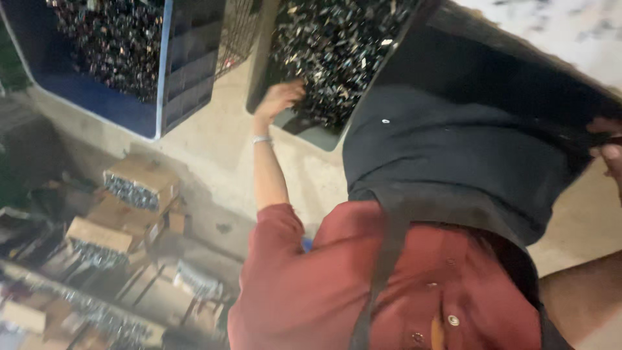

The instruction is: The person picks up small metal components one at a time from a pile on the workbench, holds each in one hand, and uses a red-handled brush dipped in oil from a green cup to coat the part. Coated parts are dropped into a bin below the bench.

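Note:
My left hand [280,97] reaches out into a grey crate [304,133] heaped with small shiny metal parts [337,39]. Its fingers are bent down among the parts at the near edge of the heap, and blur hides whether they hold any. A thin bracelet sits on that wrist. My right hand [608,150] is at the frame's right edge, its fingers curled over the raised edge of my dark apron [453,149]. The cloth is stretched between my waist and that hand. I wear a red shirt [311,285].
A blue crate [97,97] with more metal parts stands at the top left, a dark slatted crate [191,71] beside it. Cardboard boxes [139,181] of metal pieces are stacked at the lower left on a concrete floor [214,149].

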